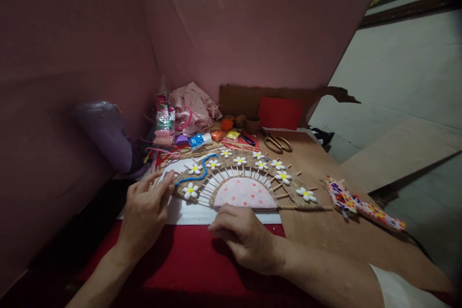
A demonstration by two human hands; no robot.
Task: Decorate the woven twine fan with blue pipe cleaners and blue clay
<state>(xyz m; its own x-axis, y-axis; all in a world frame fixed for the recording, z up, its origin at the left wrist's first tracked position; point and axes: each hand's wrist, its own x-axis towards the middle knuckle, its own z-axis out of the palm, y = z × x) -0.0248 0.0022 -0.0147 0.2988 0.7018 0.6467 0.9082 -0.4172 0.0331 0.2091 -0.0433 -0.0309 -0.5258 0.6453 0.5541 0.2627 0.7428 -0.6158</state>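
Observation:
A half-round fan-shaped craft of sticks woven with brown twine (231, 161) lies on white paper (144, 211). White clay flowers with yellow centres (283, 176) dot its band, and a pink spotted half-circle (245, 192) fills the middle. A wavy blue clay strand (205, 173) runs along the band's left part. My left hand (146, 209) is at the craft's left end, fingers bent together near the strand's lower end; what they hold is hidden. My right hand (249, 238) is closed at the craft's lower edge, fingers curled in, their contents hidden.
Gold-handled scissors (277, 143) lie behind the craft. Clay packets (197, 141), crumpled pink cloth (195, 106) and loose sticks crowd the back left. A flower-patterned glue gun (361, 204) rests on the brown board (317, 240) at right. A purple object (106, 137) stands left.

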